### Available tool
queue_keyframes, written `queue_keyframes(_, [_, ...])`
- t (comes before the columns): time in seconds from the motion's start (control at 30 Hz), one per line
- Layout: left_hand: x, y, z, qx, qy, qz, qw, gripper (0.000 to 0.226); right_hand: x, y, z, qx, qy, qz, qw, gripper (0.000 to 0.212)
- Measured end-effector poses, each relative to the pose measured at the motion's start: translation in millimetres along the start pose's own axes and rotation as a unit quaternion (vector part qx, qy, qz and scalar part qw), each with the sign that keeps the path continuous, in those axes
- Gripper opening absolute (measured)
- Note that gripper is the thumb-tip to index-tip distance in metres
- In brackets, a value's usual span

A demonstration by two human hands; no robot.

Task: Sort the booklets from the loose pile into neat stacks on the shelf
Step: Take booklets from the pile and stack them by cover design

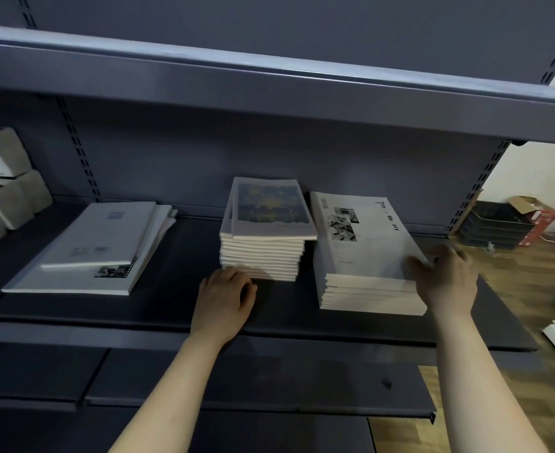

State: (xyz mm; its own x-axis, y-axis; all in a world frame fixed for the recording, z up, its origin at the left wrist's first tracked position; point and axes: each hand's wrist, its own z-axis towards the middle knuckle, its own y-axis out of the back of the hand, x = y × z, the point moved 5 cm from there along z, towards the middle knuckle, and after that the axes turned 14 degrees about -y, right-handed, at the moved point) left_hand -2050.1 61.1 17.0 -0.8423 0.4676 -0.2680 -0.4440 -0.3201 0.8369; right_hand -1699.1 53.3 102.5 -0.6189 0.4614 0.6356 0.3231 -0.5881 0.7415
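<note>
Step in hand, as I judge: squaring two stacks on shelf (171, 308); left hand (224, 299) has fingers loosely bent, tips against low front corner of middle stack (263, 256), holding nothing; right hand (446, 279) lies on front right corner of right stack (367, 289), blurred; pinching or only pressing, cannot tell. Top booklet of middle stack overhangs to right; better push it flush with flat fingers, gently, other hand bracing; loose pile (83, 253) lies at left, well apart.

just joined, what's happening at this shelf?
A person is sorting booklets on the dark shelf. The left hand rests against the foot of the middle stack. The right hand lies on the near right corner of the right stack. A loose pile of a few askew booklets sits at the left.
</note>
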Motion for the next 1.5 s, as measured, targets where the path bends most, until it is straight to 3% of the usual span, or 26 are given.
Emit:
queue_keyframes(0.13, [0, 7, 0, 0.003, 0.003, -0.030, 1.000, 0.016, 20, -4, -17, -0.010, 0.069, 0.003, 0.998, 0.026])
queue_keyframes(0.27, [9, 28, -2, -0.053, 0.050, -0.064, 0.995, 0.012, 49, -22, -43, 0.083, 0.131, 0.087, 0.984, 0.015])
queue_keyframes(0.47, [31, 68, 13, -0.184, 0.108, -0.101, 0.972, 0.024, 90, -48, -75, 0.150, 0.172, 0.109, 0.968, 0.031])
queue_keyframes(0.6, [21, 69, 35, -0.114, 0.024, -0.152, 0.981, 0.049, 104, -58, -82, 0.162, 0.179, 0.100, 0.965, 0.032])
queue_keyframes(0.8, [21, 73, 43, -0.133, -0.024, -0.152, 0.979, 0.037, 112, -59, -85, 0.128, 0.194, 0.110, 0.966, 0.018])
queue_keyframes(1.13, [30, 79, 50, -0.144, -0.031, -0.117, 0.982, 0.028, 123, -67, -93, 0.105, 0.202, 0.120, 0.966, 0.012])
queue_keyframes(1.4, [36, 78, 48, -0.116, -0.026, -0.131, 0.984, 0.033, 124, -61, -94, 0.109, 0.185, 0.110, 0.970, 0.009])
queue_keyframes(1.5, [49, 79, 39, -0.095, 0.005, -0.121, 0.988, 0.040, 123, -55, -104, 0.111, 0.179, 0.125, 0.969, 0.018])
